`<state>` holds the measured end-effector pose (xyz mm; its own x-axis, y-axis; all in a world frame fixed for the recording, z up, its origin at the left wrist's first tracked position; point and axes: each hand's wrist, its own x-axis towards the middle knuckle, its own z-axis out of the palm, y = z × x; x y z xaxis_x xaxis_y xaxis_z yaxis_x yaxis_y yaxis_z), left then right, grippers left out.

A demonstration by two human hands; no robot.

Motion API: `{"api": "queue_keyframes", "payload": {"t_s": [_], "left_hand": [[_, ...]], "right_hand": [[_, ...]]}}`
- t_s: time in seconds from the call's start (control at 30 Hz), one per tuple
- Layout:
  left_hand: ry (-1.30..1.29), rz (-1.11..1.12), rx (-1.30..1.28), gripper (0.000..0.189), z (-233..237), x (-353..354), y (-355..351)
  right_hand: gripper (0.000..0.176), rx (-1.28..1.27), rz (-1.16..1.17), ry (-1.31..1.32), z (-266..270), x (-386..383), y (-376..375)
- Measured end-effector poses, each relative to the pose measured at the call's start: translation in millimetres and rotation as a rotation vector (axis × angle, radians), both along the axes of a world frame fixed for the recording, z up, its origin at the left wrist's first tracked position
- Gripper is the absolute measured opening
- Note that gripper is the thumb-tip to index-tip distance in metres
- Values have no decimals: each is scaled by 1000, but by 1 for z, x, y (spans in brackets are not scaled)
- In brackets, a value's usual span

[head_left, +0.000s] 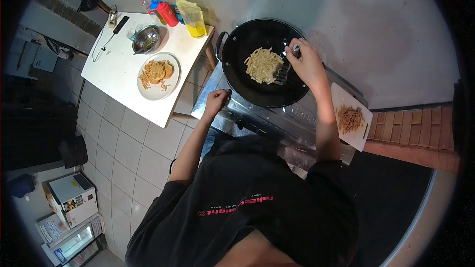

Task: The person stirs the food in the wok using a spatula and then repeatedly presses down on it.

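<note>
A black wok [242,94] with loop handles sits on the metal stove. Pale, coated strips of food [262,65], perhaps pasta or fries, lie heaped in its middle. My right hand [308,64] is closed around the handle of a slotted spatula [282,75], above the wok's right side. The spatula's slotted head touches the right edge of the heap. My left hand [217,101] is curled into a loose fist beside the wok's lower left rim, apart from it. I see nothing in that fist.
At left, a white table [118,89] bears a plate [143,90] of food, a metal bowl [146,39], a red squeeze bottle [167,15] and a yellow bag [192,17]. Right of the stove [242,111], a white cutting board [346,98] carries browned strips [350,119].
</note>
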<state>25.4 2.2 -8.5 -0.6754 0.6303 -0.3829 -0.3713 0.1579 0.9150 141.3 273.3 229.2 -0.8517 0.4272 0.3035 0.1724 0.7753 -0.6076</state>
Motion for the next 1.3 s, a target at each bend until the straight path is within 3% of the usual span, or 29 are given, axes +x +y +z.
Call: {"api": "queue_keyframes", "payload": {"t_s": [0.2, 0.4, 0.6, 1.0, 1.1, 1.17, 1.3], "left_hand": [[11, 12, 31, 38, -12, -1, 0], [11, -14, 28, 37, -12, -1, -1], [17, -21, 11, 38, -19, -3, -2], [8, -13, 11, 39, -12, -2, -1], [5, 0, 6, 38, -10, -2, -1], [8, -10, -2, 38, -10, -2, -1], [-3, 9, -5, 39, -3, -2, 0]], "right_hand": [[19, -8, -105, -52, 25, 7, -7], [19, -10, -54, -59, 4, 4, -2], [20, -71, -98, -31, 22, 8, -13], [25, 80, 22, -136, 24, 4, 61], [24, 37, 50, -102, 14, -5, 71], [21, -325, 125, -191, 0, -13, 75], [18, -439, 282, -196, -6, -17, 69]]}}
